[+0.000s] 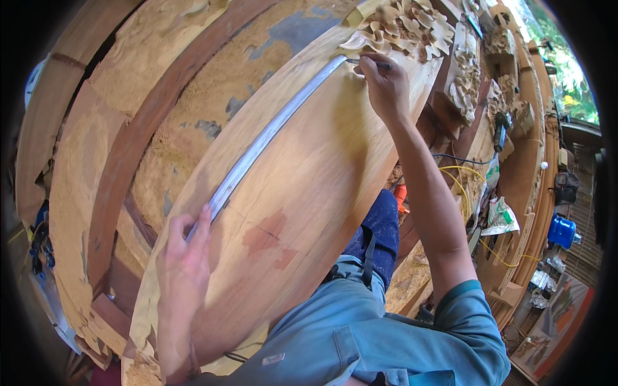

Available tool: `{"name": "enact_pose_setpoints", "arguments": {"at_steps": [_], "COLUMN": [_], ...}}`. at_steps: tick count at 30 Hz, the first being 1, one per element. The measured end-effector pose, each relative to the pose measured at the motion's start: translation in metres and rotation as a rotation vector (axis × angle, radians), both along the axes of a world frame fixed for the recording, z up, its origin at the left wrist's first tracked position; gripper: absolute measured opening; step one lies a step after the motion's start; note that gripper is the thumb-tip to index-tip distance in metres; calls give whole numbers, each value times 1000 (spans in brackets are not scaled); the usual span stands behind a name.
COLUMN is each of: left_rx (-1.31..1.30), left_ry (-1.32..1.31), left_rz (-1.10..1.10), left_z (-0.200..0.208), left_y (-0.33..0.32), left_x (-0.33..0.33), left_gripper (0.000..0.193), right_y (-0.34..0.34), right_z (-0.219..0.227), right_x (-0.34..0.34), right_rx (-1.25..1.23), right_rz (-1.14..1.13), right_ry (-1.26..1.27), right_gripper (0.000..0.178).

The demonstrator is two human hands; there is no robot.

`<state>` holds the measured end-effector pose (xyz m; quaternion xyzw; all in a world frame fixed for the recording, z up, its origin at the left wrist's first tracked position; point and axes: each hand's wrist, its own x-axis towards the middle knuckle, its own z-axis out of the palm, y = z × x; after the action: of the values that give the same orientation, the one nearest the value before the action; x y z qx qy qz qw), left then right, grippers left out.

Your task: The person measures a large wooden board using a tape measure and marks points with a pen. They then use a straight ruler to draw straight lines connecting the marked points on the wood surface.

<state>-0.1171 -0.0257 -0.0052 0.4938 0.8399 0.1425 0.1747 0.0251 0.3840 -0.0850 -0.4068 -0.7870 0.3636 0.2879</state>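
A long silver metal straightedge (pixel 277 135) lies slantwise across a broad, pale wooden board (pixel 309 174). At its near end my left hand (pixel 185 257) grips the strip between thumb and fingers. My right hand (pixel 388 83) is closed round a dark, slim pencil or pen (pixel 383 65), its tip close to the strip's far end. Carved leaf-like relief (pixel 412 29) rises from the board's far end, just beyond my right hand. Thin dark lines cross a reddish patch (pixel 273 238) in the wood near my left hand.
Sawdust covers the surface left of the board, where a curved brown beam (pixel 145 128) runs. More carved pieces (pixel 467 83) stand at the far right. A yellow cord (pixel 465 186), a white-and-green bag (pixel 501 217) and a blue water jug (pixel 562 231) are to my right.
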Motion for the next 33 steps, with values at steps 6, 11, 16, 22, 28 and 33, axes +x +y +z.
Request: {"name": "enact_pose_setpoints", "arguments": {"at_steps": [6, 11, 16, 22, 28, 33], "left_rx": [5, 11, 23, -11, -10, 36], "left_ry": [-78, -104, -141, -96, -15, -2], "left_rz": [28, 21, 34, 27, -44, -68], "left_z": [-1, 1, 2, 0, -4, -6], "left_y": [0, 4, 0, 1, -2, 0], "left_x": [-3, -5, -7, -5, -7, -9], "left_gripper": [51, 50, 49, 53, 55, 54], "right_y": [14, 12, 9, 17, -39, -70], "right_z": [21, 33, 33, 33, 59, 66], "right_x": [-17, -24, -31, -25, -37, -40], "right_rx": [288, 330, 416, 380, 419, 435], "right_rz": [113, 173, 230, 316, 418, 539], "right_ry": [-308, -295, -373, -510, -412, -355], "right_gripper": [33, 38, 40, 46, 25, 25]}}
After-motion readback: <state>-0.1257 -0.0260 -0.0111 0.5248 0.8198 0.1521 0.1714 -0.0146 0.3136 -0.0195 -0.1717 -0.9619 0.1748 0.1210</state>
